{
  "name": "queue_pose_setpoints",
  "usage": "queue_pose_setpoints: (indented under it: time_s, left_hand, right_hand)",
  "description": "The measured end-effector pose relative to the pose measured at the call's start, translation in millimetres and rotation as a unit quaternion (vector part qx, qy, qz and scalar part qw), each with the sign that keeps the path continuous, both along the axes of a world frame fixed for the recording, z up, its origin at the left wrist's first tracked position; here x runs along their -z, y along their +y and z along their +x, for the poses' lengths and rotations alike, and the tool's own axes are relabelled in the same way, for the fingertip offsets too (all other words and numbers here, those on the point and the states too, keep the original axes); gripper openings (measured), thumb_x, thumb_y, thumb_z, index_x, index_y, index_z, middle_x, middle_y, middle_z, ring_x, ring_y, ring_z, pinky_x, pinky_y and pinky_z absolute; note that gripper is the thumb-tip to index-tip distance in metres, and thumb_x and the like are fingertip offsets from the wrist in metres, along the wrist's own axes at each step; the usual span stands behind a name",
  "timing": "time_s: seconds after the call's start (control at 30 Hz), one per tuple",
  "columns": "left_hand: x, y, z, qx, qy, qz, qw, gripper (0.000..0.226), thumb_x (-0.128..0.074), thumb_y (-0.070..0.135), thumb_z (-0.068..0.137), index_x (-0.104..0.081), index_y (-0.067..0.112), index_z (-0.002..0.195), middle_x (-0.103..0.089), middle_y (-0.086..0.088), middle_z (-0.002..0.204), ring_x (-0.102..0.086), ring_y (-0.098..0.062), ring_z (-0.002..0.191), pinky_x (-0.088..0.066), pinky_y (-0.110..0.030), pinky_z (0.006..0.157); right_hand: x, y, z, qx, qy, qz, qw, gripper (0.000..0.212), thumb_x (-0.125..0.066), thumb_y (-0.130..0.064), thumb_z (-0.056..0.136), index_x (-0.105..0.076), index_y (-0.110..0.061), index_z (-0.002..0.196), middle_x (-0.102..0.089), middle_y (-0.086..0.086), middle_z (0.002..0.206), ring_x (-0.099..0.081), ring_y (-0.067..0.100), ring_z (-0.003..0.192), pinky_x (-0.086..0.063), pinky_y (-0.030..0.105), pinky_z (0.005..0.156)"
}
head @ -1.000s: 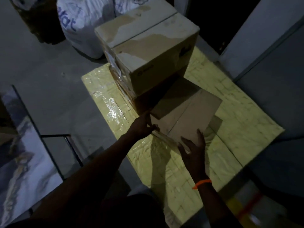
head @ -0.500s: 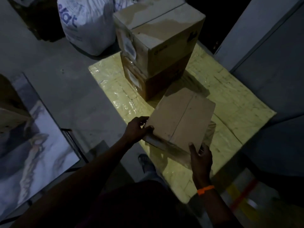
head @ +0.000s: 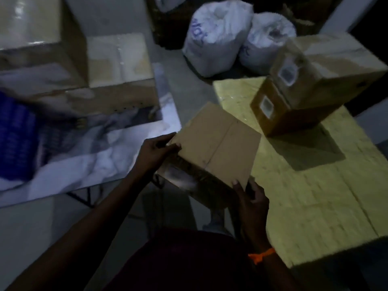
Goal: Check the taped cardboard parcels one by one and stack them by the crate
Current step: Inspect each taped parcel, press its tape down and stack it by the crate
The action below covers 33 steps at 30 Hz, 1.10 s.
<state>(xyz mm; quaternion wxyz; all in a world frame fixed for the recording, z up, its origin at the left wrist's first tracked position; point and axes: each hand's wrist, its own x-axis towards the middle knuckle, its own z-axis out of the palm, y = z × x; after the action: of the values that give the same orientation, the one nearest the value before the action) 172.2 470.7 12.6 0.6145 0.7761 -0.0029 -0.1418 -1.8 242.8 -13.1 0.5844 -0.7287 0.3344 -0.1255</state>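
Parcel (head: 218,143) held w/ both: left grip (head: 153,154) pinches its left corner, right grip (head: 252,198) holds the near corner. Blurry blue crate (head: 16,133) sits far left, nearer the left grip.

One head-worn view looks steeply down, close above the hands (head: 205,175).

My left hand (head: 155,152) and right hand (head: 252,196) hold a brown box (head: 214,143) by its near corners, tilted, a seam down its top. Off to the right, the top box (head: 327,66) sits on the bottom box (head: 283,116), each with a white label. The blue crate (head: 14,135) is far left, blurry.
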Motion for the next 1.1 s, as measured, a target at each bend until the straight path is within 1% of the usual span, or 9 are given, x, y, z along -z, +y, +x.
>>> queue_pose_setpoints:
  time_s: [0.2,0.37,0.47,0.57,0.63,0.73,0.83,1.0,1.1]
  left_hand:
    - [-16,140,-8,-0.139,-0.026,-0.016,0.99,0.034,-0.071,0.01,0.091,-0.072,0.017,0.125,-0.075,0.001,0.114,-0.069,-0.008,0.105,-0.053,-0.018,0.086]
    - [7,214,9,-0.177,0.04,-0.013,0.983,0.033,-0.062,0.019,0.099,-0.065,0.024,0.132,-0.065,-0.002,0.124,-0.06,-0.018,0.108,-0.049,-0.025,0.078]
    - [21,240,19,-0.198,0.061,-0.017,0.978,0.044,-0.059,0.011,0.1,-0.055,0.019,0.143,-0.061,-0.004,0.124,-0.061,-0.012,0.097,-0.05,-0.023,0.073]
    - [40,257,25,-0.243,0.065,-0.032,0.967,0.071,-0.068,0.002,0.093,-0.036,0.017,0.154,-0.053,-0.01,0.138,-0.065,-0.026,0.108,-0.058,-0.04,0.087]
    - [51,260,23,-0.27,0.059,-0.041,0.96,0.077,-0.07,-0.002,0.089,-0.034,0.015,0.155,-0.054,-0.014,0.138,-0.063,-0.025,0.109,-0.057,-0.041,0.09]
    - [56,252,9,-0.292,0.043,-0.024,0.955,0.075,-0.073,0.0,0.085,-0.038,0.014,0.151,-0.056,-0.003,0.132,-0.058,-0.018,0.113,-0.053,-0.03,0.086]
    - [63,237,-9,-0.301,0.034,-0.01,0.953,0.083,-0.078,0.028,0.078,-0.039,0.022,0.151,-0.056,0.003,0.136,-0.058,-0.016,0.12,-0.051,-0.034,0.096]
    - [59,195,-30,-0.363,0.024,0.016,0.931,0.057,-0.071,0.022,0.094,-0.047,0.017,0.146,-0.053,0.008,0.131,-0.056,-0.015,0.119,-0.047,-0.032,0.097]
    - [61,175,-34,-0.385,0.009,0.033,0.922,0.053,-0.066,0.02,0.098,-0.047,0.013,0.146,-0.05,0.007,0.133,-0.052,-0.018,0.124,-0.046,-0.034,0.098]
  right_hand:
    - [-9,94,48,-0.196,0.002,-0.033,0.98,0.058,-0.07,-0.037,0.095,-0.057,-0.012,0.145,-0.053,-0.008,0.139,-0.048,0.008,0.132,-0.031,-0.01,0.084]
    - [8,166,67,-0.28,-0.002,-0.088,0.956,0.053,-0.068,-0.039,0.097,-0.058,-0.018,0.144,-0.054,-0.003,0.133,-0.05,0.007,0.125,-0.041,0.004,0.096]
    - [23,201,65,-0.361,-0.002,-0.074,0.93,0.063,-0.068,-0.047,0.096,-0.051,-0.02,0.15,-0.053,0.005,0.144,-0.053,0.018,0.133,-0.05,0.034,0.107]
    - [27,230,58,-0.454,0.025,-0.114,0.883,0.107,-0.045,-0.089,0.082,-0.037,-0.014,0.158,-0.041,0.003,0.157,-0.042,0.017,0.142,-0.04,0.028,0.113]
    - [27,238,59,-0.486,0.033,-0.138,0.862,0.115,-0.041,-0.093,0.078,-0.034,-0.012,0.16,-0.038,0.006,0.157,-0.039,0.018,0.143,-0.035,0.026,0.115]
    - [27,229,76,-0.468,0.041,-0.133,0.873,0.085,-0.064,-0.065,0.087,-0.045,-0.016,0.153,-0.049,0.005,0.146,-0.05,0.019,0.134,-0.047,0.041,0.111]
    - [23,203,104,-0.429,0.018,-0.126,0.894,0.056,-0.074,-0.033,0.094,-0.054,-0.02,0.145,-0.05,-0.002,0.134,-0.053,0.017,0.127,-0.051,0.046,0.106]
    - [8,170,171,-0.365,-0.079,-0.158,0.914,0.037,-0.073,-0.015,0.095,-0.064,-0.015,0.131,-0.056,0.006,0.134,-0.059,0.009,0.11,-0.055,0.023,0.095]
    - [6,163,213,-0.365,-0.113,-0.217,0.898,0.038,-0.074,-0.014,0.092,-0.065,-0.013,0.129,-0.054,0.011,0.133,-0.053,0.022,0.122,-0.051,0.025,0.099]
